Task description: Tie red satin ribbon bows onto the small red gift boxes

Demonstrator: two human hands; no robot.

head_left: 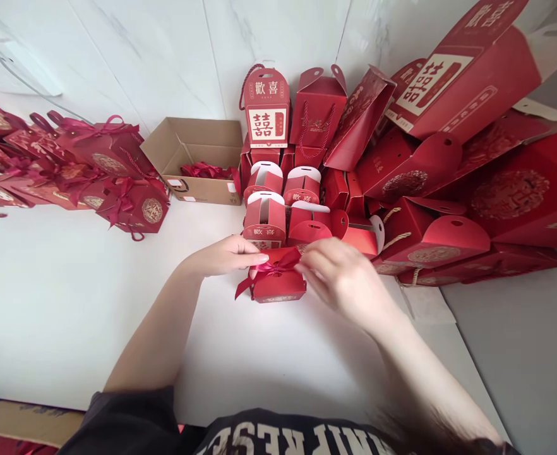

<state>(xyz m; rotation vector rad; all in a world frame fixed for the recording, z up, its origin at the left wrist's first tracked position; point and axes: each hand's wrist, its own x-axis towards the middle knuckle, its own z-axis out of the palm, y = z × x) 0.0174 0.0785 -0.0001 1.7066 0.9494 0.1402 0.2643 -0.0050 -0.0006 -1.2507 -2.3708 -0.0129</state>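
Note:
A small red gift box (pixel 278 289) stands on the white table in front of me. Across its top runs a dark red ribbon (pixel 276 268) tied in a bow, one tail hanging off the left side. My left hand (pixel 233 254) pinches the bow's left loop between thumb and fingers. At the bow's right side, my right hand (pixel 338 275) has its fingertips closed on the ribbon; it is slightly blurred, and part of the ribbon there is hidden behind the fingers.
Behind the box stand several open red boxes (pixel 265 215). Larger red boxes (pixel 430 237) are piled at right. A cardboard carton (pixel 203 189) holds loose red ribbons (pixel 207 170). Ribbon-tied boxes (pixel 139 205) crowd the left by the wall. The white table (pixel 70 303) has its right edge near my right arm.

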